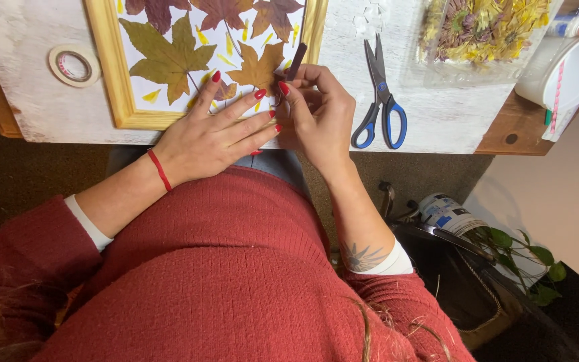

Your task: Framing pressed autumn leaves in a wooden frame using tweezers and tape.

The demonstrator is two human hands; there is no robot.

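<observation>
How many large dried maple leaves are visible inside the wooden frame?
5. Olive-green dried maple leaf at left; orange-brown dried maple leaf by the fingers; three reddish-brown dried maple leaves along the top edge, cut off. The left hand may hide more.

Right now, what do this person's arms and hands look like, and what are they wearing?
Both arms wear a red knitted sweater with sleeves pushed up, white cuffs showing beneath. The left hand has glossy red nails and a thin red string bracelet at the wrist. The right hand has red nails too, and the forearm bears a dark sunburst tattoo.
</observation>
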